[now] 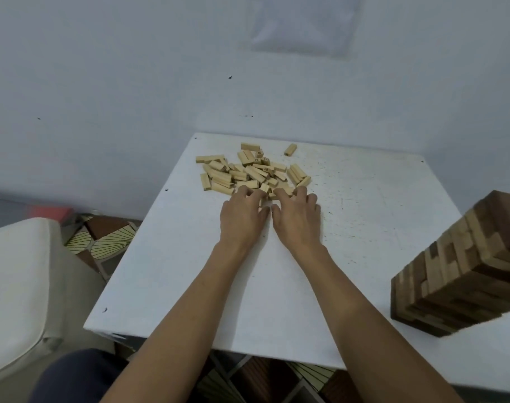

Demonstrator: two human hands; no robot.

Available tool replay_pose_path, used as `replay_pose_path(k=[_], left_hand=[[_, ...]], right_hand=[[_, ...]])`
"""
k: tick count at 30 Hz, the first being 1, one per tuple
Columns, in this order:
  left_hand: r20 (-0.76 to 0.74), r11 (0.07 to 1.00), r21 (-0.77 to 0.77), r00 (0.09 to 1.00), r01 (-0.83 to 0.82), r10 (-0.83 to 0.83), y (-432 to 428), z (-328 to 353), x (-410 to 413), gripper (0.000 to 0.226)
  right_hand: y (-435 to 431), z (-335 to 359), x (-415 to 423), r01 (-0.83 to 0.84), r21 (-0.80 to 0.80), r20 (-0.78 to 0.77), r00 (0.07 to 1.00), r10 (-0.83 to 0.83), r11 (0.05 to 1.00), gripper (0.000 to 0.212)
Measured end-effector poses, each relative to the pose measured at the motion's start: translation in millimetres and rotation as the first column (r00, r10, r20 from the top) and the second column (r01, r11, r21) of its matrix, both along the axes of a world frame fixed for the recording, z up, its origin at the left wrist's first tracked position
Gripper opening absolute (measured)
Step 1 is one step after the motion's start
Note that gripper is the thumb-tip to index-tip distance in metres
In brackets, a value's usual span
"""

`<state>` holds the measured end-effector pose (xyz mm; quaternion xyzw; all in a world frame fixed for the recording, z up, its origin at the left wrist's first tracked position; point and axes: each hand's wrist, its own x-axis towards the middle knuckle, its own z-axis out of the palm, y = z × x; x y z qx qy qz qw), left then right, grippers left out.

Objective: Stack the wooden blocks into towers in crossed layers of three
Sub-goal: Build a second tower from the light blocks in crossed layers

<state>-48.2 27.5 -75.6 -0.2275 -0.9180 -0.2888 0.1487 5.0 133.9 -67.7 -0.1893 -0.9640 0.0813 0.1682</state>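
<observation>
Gathering step: my left hand [242,219] and right hand [298,219] curl fingers [249,192] onto the pile [249,171], hold unclear; next I lay three side by side

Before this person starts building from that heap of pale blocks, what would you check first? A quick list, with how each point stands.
1. Blocks within reach: ok. The pile lies at the fingertips of both hands.
2. Room to build: ok. The white table shows free surface between the pile and its near edge.
3. Grip on a block: cannot tell. The left hand and right hand curl into the pile's near edge, hiding what they hold.
4. Built tower safe: ok, with care. The dark tower stands apart from the pile but near the right forearm.
5. Stray block: ok. It lies alone beyond the pile.
</observation>
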Motion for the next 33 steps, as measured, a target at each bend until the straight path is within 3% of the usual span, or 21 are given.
replay_pose_path(k=[4,9,17,21,25,33], left_hand=[[-0.002,0.997,0.076,1.000,0.000,0.000,-2,-3,-1,0.014],[0.059,0.992,0.124,0.998,0.004,-0.012,-20,4,9,0.015],[0.141,0.989,0.149,0.990,-0.016,-0.006,-75,13,30,0.017],[0.154,0.990,0.137,0.988,-0.021,-0.001,-92,15,40,0.013],[0.186,0.994,0.112,0.982,-0.010,-0.011,-109,19,48,0.013],[0.301,0.994,0.086,0.950,0.064,-0.087,-128,22,83,0.010]], right_hand=[[2,-3,3,0.014,-0.051,-0.068,0.998,-0.017,0.999,0.021],[2,-3,9,0.031,-0.015,-0.097,0.995,-0.032,0.999,0.024],[-6,2,15,-0.102,-0.116,-0.095,0.991,0.092,0.988,0.015],[-23,5,25,-0.277,-0.143,-0.091,0.960,0.266,0.950,0.017],[-41,10,41,-0.471,-0.255,-0.079,0.881,0.467,0.845,0.018],[-41,10,76,-0.601,-0.344,0.029,0.761,0.648,0.721,0.029]])
